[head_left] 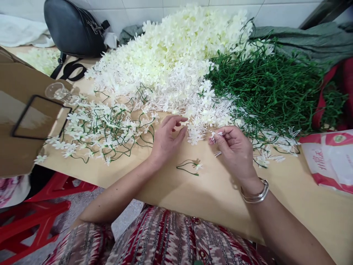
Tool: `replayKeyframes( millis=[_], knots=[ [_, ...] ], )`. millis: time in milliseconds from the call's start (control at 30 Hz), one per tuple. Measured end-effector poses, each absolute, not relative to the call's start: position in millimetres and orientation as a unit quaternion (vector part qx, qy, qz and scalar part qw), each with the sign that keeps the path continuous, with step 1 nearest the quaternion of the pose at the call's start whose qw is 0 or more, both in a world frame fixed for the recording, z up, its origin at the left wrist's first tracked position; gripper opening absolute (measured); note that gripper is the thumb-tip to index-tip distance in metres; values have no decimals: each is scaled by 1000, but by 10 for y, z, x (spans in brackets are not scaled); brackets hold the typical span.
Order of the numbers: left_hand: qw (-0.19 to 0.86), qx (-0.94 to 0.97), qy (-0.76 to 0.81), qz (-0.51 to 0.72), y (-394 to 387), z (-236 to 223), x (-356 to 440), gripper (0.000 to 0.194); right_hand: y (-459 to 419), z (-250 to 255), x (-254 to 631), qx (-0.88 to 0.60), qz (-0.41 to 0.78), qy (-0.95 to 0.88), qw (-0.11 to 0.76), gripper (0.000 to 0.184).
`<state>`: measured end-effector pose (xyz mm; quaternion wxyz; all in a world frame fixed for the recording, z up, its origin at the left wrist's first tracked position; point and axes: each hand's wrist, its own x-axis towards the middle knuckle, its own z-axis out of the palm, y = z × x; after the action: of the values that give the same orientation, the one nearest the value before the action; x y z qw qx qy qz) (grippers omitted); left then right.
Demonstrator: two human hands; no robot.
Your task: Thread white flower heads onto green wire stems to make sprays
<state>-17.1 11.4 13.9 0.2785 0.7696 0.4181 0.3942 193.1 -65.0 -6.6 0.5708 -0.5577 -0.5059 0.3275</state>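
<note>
Right hand [235,151] pinching a white flower [216,136] over the tan table [190,195], left hand [167,140] loosely spread nearby, the flower heap [165,51] just beyond the grip, green stems [270,84] beyond right, tiled wall [143,11] behind, red stools [45,217] lower left!

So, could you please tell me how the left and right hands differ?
The right hand pinches a small white flower piece, while the left hand looks empty, its grip open. A silvery bracelet sits behind the right hand; none shows behind the left hand. Both hands are ungloved, over the tabletop.
</note>
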Motion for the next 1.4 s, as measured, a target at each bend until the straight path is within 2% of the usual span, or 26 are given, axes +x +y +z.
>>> replayKeyframes(
  millis=[200,333,667,867,933,1033,1233,1400],
  knots=[
    [181,809,425,363,625,10,-24,24,-649,-140,1936,-551,350,-532,539,12],
    [133,823,427,349,772,-19,65,7,-649,-149,1952,-560,350,-537,525,14],
    [293,656,478,505,608,187,-13,14,-649,-186,1995,-568,357,-528,521,10],
    [436,663,434,427,514,182,-11,12,-650,-176,1979,-565,357,-520,532,16],
    [441,687,426,390,463,185,0,13,-652,-179,1980,-566,355,-518,534,17],
    [377,755,406,352,396,192,-3,13,-658,-186,1988,-571,356,-517,529,17],
    [203,847,331,364,497,163,187,18,-665,-195,1993,-582,356,-519,515,14],
    [30,900,363,242,828,200,741,21,-673,-206,1994,-585,354,-520,512,14]
  ],
)
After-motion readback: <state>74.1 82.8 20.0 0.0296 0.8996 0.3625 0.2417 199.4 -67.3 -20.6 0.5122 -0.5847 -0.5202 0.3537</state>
